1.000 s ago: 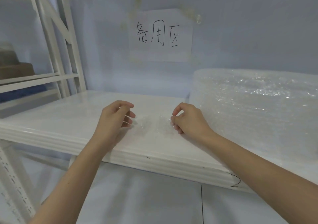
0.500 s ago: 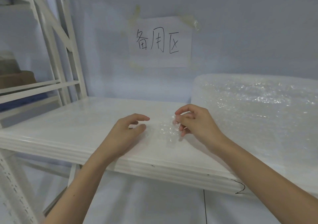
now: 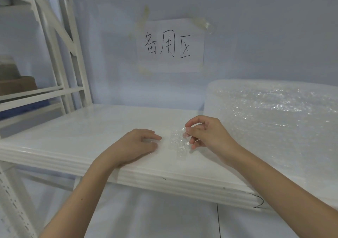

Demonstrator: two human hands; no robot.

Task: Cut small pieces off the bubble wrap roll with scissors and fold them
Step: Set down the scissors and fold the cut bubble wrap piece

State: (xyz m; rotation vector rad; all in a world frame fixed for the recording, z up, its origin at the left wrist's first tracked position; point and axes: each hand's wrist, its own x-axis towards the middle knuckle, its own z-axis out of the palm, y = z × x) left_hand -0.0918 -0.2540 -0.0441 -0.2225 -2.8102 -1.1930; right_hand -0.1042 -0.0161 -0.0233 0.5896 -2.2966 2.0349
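Note:
A small clear piece of bubble wrap point(image 3: 178, 140) lies on the white shelf point(image 3: 87, 139) between my hands. My right hand point(image 3: 206, 133) pinches the piece's upper right edge between thumb and fingers and lifts that edge a little. My left hand point(image 3: 135, 144) rests palm down on the shelf, its fingertips pressing on the piece's left part. The big bubble wrap roll point(image 3: 274, 120) lies on the shelf at the right, just behind my right hand. No scissors are in view.
A paper sign point(image 3: 171, 45) with handwritten characters is taped to the blue wall behind. A white rack frame point(image 3: 60, 54) stands at the left, with brown and blue things on its shelves. The shelf's front edge point(image 3: 164, 181) runs below my wrists.
My right hand has taken the piece's right edge and raised it. My left hand has opened from a curled pinch and flattened onto the shelf, moving right toward the piece.

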